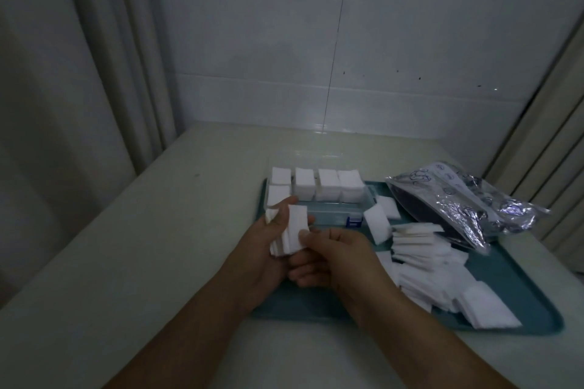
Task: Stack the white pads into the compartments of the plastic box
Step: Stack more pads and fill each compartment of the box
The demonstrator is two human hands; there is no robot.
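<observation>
A small sheaf of square white cotton pads (289, 230), pinched between left hand (262, 249) and right hand (331, 254) just before the clear compartmented plastic box (335, 215) on the teal tray (505, 275), looks unevenly squared and could fan or spill if either pinch loosens.

Both hands gripping a small stack of white pads (289, 232), plastic box (319, 199) partly filled, teal tray (505, 278)

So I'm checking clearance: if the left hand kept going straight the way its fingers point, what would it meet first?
Probably the plastic box: the left hand, holding a stack of white pads, points at its near-left compartments, though depth is unclear.
</observation>
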